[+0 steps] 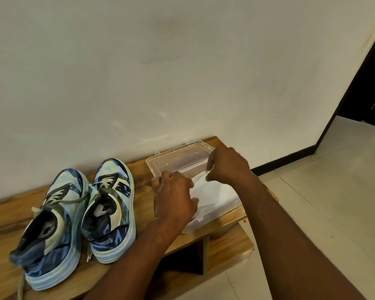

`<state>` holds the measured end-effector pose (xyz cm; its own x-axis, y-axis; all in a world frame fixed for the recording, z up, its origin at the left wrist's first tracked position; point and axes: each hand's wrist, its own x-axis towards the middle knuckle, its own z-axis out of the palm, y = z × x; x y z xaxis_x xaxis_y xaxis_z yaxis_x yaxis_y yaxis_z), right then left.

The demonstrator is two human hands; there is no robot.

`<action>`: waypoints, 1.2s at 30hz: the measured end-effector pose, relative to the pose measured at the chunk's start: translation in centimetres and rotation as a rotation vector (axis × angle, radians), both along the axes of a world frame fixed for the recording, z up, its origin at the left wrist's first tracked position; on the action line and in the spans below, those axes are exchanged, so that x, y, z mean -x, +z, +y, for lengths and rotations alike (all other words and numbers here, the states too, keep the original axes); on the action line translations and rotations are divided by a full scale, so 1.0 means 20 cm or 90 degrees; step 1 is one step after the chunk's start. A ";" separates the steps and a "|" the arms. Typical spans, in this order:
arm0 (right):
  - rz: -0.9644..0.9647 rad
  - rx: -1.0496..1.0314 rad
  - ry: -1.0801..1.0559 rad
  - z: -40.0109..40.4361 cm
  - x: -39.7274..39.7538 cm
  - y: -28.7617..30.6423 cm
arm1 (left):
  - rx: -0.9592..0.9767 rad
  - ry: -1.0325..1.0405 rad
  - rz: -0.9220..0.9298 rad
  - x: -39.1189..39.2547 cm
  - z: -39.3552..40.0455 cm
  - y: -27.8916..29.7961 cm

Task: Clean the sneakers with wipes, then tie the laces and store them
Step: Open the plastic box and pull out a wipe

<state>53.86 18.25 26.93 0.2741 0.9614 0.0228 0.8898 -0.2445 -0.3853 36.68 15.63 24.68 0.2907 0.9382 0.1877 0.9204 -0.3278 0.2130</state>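
Two blue-and-pale patterned sneakers stand side by side on a wooden bench (7, 208), the left sneaker (50, 230) and the right sneaker (112, 211), both with loose laces. Right of them sits a clear plastic box (230, 204) holding white wipes (212, 191), its lid (178, 158) flipped open toward the wall. My left hand (173, 195) rests on the box's near left side with fingers curled over the wipes. My right hand (227, 165) pinches a corner of a white wipe and lifts it above the box.
The bench stands against a pale wall and ends just right of the box, with an open shelf (225, 247) below. Beyond lies a tiled floor (323, 202) and a dark doorway (368, 89) at far right.
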 end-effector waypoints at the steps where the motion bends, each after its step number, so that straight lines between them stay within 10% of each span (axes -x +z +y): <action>1: -0.005 0.053 0.034 0.01 0.02 -0.01 | 0.016 -0.004 0.023 -0.01 0.00 0.00; 20: -0.030 0.210 0.130 0.00 0.09 -0.03 | 0.054 -0.021 0.010 -0.03 0.06 -0.06; 36: 0.508 -0.193 0.040 -0.02 0.01 0.17 | -0.001 -0.045 -0.499 0.02 0.20 0.21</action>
<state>53.58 17.91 30.38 0.2639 0.9590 0.1036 0.3324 0.0104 -0.9431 36.30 19.62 28.92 0.1316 0.9220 0.3641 0.4794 -0.3807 0.7907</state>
